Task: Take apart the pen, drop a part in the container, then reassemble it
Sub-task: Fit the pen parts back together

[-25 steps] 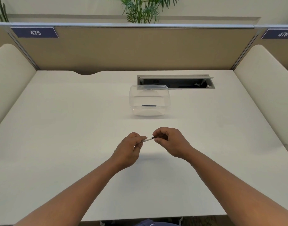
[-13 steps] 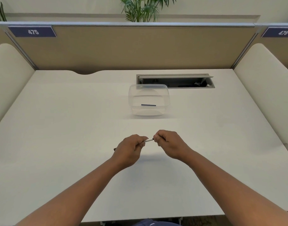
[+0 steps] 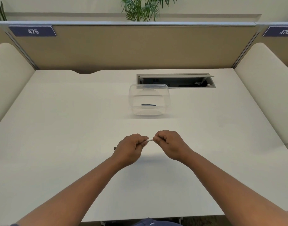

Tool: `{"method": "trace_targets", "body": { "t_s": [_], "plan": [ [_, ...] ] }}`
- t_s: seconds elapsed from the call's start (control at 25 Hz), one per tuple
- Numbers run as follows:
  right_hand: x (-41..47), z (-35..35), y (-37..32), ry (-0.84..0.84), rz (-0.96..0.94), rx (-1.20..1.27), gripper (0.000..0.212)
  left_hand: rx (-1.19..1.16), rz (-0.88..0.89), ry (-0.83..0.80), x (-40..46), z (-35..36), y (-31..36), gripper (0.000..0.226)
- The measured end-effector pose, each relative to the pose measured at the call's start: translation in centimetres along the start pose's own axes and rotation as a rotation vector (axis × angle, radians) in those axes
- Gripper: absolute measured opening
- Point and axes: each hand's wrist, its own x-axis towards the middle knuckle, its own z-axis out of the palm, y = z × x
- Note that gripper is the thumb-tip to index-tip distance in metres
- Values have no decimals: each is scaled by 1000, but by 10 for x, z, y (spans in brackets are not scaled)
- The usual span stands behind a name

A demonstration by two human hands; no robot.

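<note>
A thin white pen [image 3: 150, 140] runs between my two hands above the desk's middle. My left hand [image 3: 130, 148] is closed around its left part, and a dark tip pokes out past the fist on the left. My right hand [image 3: 168, 143] pinches the pen's right end, which is hidden in the fingers. Only a short white stretch shows between the hands. Farther back stands a clear plastic container [image 3: 166, 97], open on top, with a short dark pen part [image 3: 148, 105] lying flat on its bottom.
The white desk [image 3: 58, 128] is bounded by a tan partition [image 3: 123, 49] at the back and cream side panels [image 3: 267, 88]. An open cable tray [image 3: 176, 80] is sunk into the desk just behind the container.
Both hands have drifted slightly closer together, so less of the white pen shows between them. The container and the dark part inside it have not moved.
</note>
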Motion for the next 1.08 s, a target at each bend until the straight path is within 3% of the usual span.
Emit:
{"method": "trace_targets", "body": {
  "t_s": [0.24, 0.56, 0.64, 0.84, 1.08],
  "plan": [
    [-3, 3, -9, -91, 187, 110, 42, 123, 70, 34, 1, -1, 10, 18],
    [0, 3, -13, -253, 551, 532, 47, 338, 213, 126, 0, 4, 18, 19],
    [3, 0, -13, -276, 559, 486, 49, 357, 238, 135, 1, 5, 18, 19],
    [2, -4, -7, -265, 478, 499, 49, 233, 67, -25, 5, 1, 18, 22],
    [-5, -6, 3, -406, 483, 858, 46, 0, -20, -154, 6, -9, 15, 20]
  ]
}}
